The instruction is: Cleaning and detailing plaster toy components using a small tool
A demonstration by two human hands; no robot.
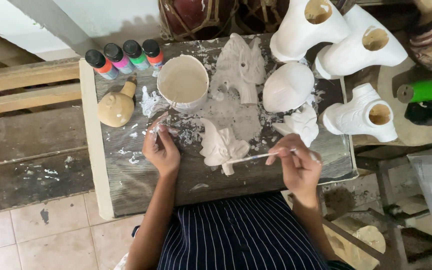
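My right hand holds a thin brush whose tip touches a small white plaster figure lying on the paint-spattered wooden board. My left hand rests on the board to the left of the figure, fingers pinched on a small white scrap. Just above it stands a round white bowl of white paint.
Several small paint bottles line the board's back left, beside a tan gourd-shaped piece. More white plaster pieces and boot-shaped casts fill the right. A green tube lies far right. Tiled floor below left.
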